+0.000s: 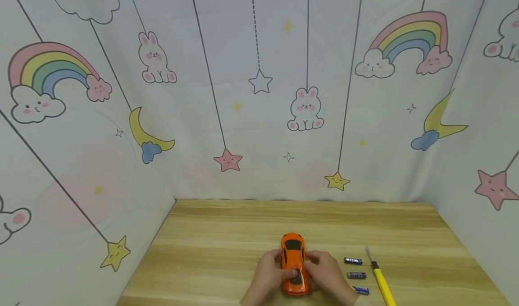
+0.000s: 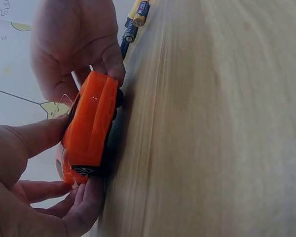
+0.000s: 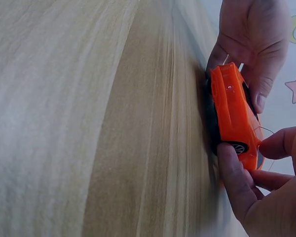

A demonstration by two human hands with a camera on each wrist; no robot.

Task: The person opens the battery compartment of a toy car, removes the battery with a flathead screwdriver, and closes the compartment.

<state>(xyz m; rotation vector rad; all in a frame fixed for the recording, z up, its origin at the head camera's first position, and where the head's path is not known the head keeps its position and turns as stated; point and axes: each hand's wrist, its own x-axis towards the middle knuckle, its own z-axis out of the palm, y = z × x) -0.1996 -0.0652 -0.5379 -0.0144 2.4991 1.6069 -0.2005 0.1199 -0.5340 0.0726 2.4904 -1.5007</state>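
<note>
An orange toy car (image 1: 293,256) with dark windows sits near the front of the wooden table, its roof facing up. Its left side is gripped by my left hand (image 1: 267,270), the thumb lying over the car's near window. On the other side my right hand (image 1: 325,272) holds the car with thumb and fingers. In the left wrist view the orange body (image 2: 91,116) is between both hands, wheels towards the tabletop. A wheel (image 3: 238,147) shows beside the right fingers in the right wrist view. The car's underside is hidden.
Right of the hands lie three batteries, the far one (image 1: 353,261), the middle one (image 1: 357,275) and the near one (image 1: 361,290), partly behind my right hand. Beyond them is a screwdriver (image 1: 381,279) with a yellow handle. A patterned white curtain (image 1: 259,180) surrounds the table (image 1: 211,247).
</note>
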